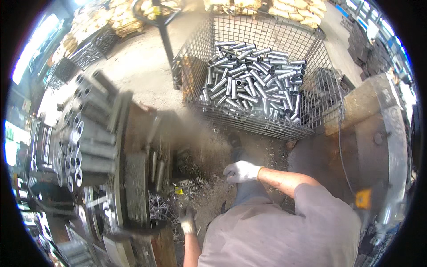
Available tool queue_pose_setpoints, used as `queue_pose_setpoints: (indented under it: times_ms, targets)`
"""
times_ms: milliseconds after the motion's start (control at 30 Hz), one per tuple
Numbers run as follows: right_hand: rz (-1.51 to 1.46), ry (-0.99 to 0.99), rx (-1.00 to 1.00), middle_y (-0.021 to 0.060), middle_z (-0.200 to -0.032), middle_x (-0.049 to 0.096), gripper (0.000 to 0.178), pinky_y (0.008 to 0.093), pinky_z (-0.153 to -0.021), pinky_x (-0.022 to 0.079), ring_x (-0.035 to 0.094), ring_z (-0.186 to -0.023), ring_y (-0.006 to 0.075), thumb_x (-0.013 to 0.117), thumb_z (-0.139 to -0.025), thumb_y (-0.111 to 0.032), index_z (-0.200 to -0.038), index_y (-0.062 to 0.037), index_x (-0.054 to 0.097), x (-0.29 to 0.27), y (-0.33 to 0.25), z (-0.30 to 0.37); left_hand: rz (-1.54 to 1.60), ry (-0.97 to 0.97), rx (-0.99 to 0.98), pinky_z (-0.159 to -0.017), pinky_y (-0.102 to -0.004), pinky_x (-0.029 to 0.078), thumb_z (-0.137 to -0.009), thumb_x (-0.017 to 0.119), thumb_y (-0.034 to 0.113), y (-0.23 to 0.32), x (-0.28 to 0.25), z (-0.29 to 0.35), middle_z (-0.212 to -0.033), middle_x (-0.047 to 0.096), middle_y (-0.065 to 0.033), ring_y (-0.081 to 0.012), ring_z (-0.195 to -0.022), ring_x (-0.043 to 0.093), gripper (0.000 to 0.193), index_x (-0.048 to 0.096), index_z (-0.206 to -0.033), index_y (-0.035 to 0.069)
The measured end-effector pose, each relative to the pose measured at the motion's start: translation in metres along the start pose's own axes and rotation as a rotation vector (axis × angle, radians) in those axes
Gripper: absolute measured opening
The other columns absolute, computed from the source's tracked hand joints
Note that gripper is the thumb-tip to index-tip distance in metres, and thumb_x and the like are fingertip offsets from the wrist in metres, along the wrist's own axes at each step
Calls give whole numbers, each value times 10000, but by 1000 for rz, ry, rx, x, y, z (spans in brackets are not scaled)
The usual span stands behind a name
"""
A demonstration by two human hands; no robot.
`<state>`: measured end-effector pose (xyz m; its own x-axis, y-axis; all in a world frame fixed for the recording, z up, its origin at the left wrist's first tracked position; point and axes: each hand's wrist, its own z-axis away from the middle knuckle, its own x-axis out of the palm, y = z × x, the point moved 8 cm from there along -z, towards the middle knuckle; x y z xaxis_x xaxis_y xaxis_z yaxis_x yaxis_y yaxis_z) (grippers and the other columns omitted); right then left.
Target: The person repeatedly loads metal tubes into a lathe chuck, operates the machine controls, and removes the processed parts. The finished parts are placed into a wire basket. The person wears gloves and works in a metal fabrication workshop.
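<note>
My right hand (241,172), in a white glove, is in front of my body with its fingers curled closed. What it holds, if anything, is hidden. Lower and to the left hangs my left hand (187,219), its glove white at the cuff and dark over the fingers. Those fingers look loosely stretched, with no object visible in them, though they are somewhat blurred. Beside it stands a metal workbench or machine frame (135,187). Ahead, a wire mesh crate (262,122) holds several short, shiny cut metal tubes (253,78) in a loose heap.
Long metal tubes (91,155) are stacked on the left, ends toward me. Metal shavings (162,207) lie by the bench. A pallet jack handle (165,40) rises behind the crate's left side. A large rusty metal bin or housing (360,129) stands at right; pale sacks (106,20) are piled far back.
</note>
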<state>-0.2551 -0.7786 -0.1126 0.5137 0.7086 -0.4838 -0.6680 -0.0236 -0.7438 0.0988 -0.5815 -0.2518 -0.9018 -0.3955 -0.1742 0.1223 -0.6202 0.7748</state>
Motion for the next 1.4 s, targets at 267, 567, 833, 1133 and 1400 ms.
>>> queue_pose_setpoints:
  times_ms: [267,567,833,1133,1400]
  targets:
    - [273,760,-305,123,-965,778,257,388,-931,610,751,-987,305,709,-973,-311,-1047,-73,775,-271,272,-162,-823,-334,561,-865,-404,605,-995,723,202,329,413,-182,-1148,774,-168,-296,-988,787,284,724,-1231,44]
    - [-1181,664,938,172,-1144,767,715,453,-735,617,735,-947,303,773,-917,-591,-1331,-15,690,-394,614,-421,-912,-542,593,-815,-470,597,-954,722,182,303,612,-291,-1047,746,-166,-383,-923,747,237,724,-1156,59]
    - [-1405,710,785,139,-1073,730,428,452,-742,612,716,-927,249,746,-949,-444,-1176,-81,740,-383,617,-473,-830,-491,590,-874,-472,594,-876,801,144,317,653,-333,-1202,721,-196,-396,-1037,726,518,636,-1353,26]
    - [-274,124,333,206,-1266,712,588,391,-961,583,695,-1158,254,655,-1026,-410,-1439,4,599,-474,443,-364,-1444,-880,725,-1014,-516,577,-731,915,289,372,777,-379,-1165,778,-211,-329,-1129,752,645,705,-1322,139]
    - [597,388,705,250,-1095,758,364,445,-913,623,754,-1051,349,643,-869,-126,-1203,-7,723,-554,653,-431,-209,-734,-533,-776,-382,604,-881,841,193,305,622,-338,-968,700,-79,-200,-841,701,540,602,-1326,1]
